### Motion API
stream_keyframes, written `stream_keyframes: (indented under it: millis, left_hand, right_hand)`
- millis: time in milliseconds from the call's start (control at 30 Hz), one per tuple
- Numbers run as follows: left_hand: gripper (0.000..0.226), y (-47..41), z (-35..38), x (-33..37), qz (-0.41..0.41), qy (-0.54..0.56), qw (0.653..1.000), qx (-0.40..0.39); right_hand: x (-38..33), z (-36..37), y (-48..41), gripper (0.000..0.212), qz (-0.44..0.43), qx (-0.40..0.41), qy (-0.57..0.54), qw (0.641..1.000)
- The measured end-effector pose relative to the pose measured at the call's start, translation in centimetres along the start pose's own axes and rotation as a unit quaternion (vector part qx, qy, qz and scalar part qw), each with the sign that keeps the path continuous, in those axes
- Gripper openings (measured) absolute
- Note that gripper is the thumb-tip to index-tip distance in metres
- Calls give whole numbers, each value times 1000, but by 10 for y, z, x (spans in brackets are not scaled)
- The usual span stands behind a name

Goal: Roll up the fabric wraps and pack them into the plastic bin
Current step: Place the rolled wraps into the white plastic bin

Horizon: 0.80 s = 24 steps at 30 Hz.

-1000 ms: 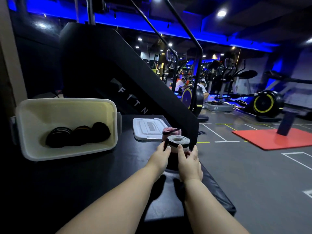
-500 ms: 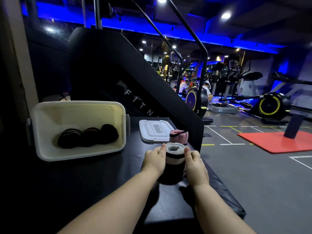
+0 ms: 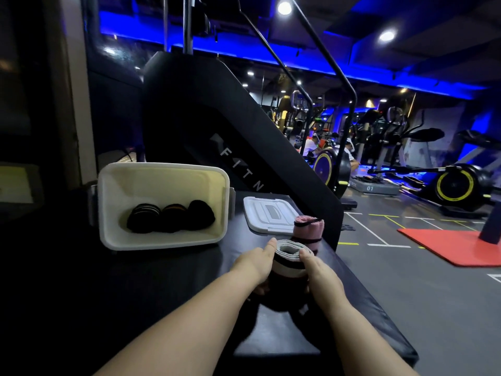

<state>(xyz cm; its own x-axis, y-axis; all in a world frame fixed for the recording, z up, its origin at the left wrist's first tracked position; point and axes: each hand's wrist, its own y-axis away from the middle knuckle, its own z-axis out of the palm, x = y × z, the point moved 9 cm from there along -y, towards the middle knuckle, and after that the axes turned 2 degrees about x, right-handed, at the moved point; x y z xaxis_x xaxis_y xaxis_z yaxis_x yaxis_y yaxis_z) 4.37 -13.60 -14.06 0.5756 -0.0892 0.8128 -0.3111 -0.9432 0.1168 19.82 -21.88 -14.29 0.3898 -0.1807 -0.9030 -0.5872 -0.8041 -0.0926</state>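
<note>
You've pulled the wrap (image 3: 288,260) back from the pink roll (image 3: 309,230), left hand (image 3: 254,264) and right hand (image 3: 322,272) keeping a closed grip round it over the bench (image 3: 162,280), nearly ready for the bin (image 3: 162,166).

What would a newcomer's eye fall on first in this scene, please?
Probably the left hand and right hand at centre, gripping an upright grey-and-black wrap roll between them. Left of them, the pale plastic bin faces the camera with three dark rolls inside. A pink roll stands just behind the held one, by the white lid.
</note>
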Motion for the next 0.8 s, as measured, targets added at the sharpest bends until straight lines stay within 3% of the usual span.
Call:
stream_keyframes:
  millis: [67,200,267,400,567,800]
  left_hand:
    - [78,-1,-11,-11,-12,42,999,-3]
    - [72,2,-48,-38,-38,104,994,21]
    - [70,5,-65,-50,-44,121,991,33]
    - [75,12,-103,-67,-32,86,992,81]
    - [70,14,-135,-84,-30,36,993,111]
    - [58,12,-165,-96,1,56,988,147]
  right_hand:
    - [-5,13,3,38,16,-21,-19,999]
    - [-30,49,10,65,-4,-74,8,997]
    - [-41,67,13,67,-23,-91,34,995]
    - [-63,104,20,45,-72,-123,109,984]
    - [-86,131,32,24,-84,-128,69,986]
    - [-104,164,34,16,-111,-148,-11,983]
